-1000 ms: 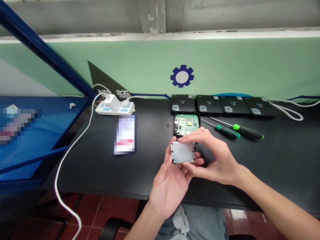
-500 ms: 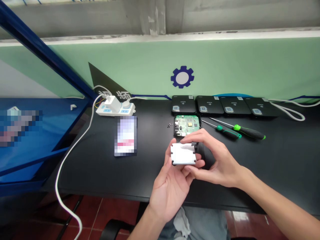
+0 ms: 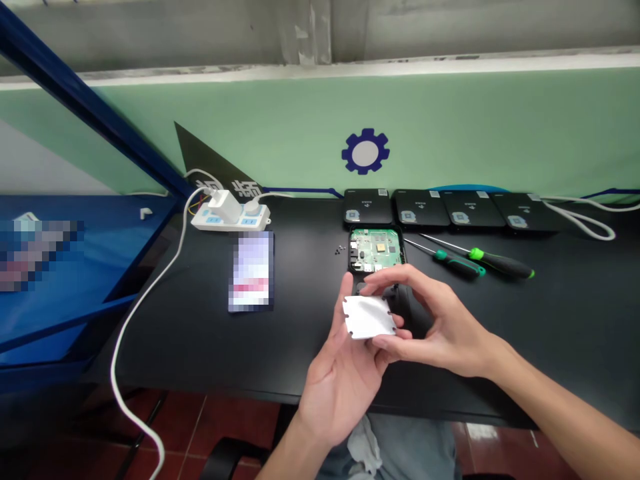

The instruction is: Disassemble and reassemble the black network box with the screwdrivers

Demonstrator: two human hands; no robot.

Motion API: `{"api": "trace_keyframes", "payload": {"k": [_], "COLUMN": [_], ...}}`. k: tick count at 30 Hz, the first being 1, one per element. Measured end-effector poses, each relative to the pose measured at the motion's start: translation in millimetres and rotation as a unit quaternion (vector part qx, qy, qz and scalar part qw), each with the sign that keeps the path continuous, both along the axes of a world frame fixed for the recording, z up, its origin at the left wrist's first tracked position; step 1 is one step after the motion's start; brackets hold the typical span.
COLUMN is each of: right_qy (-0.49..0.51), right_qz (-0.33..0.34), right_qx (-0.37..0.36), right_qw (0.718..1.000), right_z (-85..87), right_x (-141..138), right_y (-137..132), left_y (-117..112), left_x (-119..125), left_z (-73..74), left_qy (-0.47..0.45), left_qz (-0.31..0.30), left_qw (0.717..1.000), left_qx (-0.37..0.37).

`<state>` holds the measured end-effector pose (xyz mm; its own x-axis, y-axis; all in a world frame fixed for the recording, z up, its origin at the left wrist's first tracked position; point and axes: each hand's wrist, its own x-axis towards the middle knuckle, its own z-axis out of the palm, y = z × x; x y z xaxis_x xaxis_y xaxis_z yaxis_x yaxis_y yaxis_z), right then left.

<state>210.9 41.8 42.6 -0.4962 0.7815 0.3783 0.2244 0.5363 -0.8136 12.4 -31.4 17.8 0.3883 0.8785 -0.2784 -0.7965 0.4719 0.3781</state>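
Left hand [image 3: 340, 393] palm up, right hand [image 3: 433, 333] pinching silver metal plate [image 3: 367, 317] between them, grip closed on it, held over desk [image 3: 550, 320]. Green circuit board [image 3: 375, 250] just past plate, screwdrivers [image 3: 457, 263] to its right, loose screws [image 3: 340, 250] to its left, black units [image 3: 367, 207] behind.

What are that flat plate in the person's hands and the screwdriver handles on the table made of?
The flat plate looks like thin sheet metal, perhaps aluminium, though the exact metal can't be told: it has a smooth, pale silvery finish that catches the light. The handles of the two screwdrivers look like glossy moulded plastic, green and black.
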Motion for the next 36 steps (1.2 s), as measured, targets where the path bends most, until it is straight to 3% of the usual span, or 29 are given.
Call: {"api": "trace_keyframes", "payload": {"k": [11,22,36], "right_qy": [0.033,0.04,0.101], "right_qz": [-0.021,-0.013,-0.117], "right_qx": [0.066,0.073,0.013], "right_qw": [0.997,0.996,0.988], "right_z": [0.5,2.1,-9.0], "right_x": [-1,-1,5], "right_y": [-1,-2,-4], "left_y": [1,2,2], "left_x": [2,1,0], "left_z": [-4.9,-2.9,-4.4], "left_qy": [-0.012,-0.011,-0.064], "left_qz": [-0.005,-0.012,0.009], "left_qw": [1.0,1.0,0.998], "left_qx": [0.002,-0.006,-0.005]}}
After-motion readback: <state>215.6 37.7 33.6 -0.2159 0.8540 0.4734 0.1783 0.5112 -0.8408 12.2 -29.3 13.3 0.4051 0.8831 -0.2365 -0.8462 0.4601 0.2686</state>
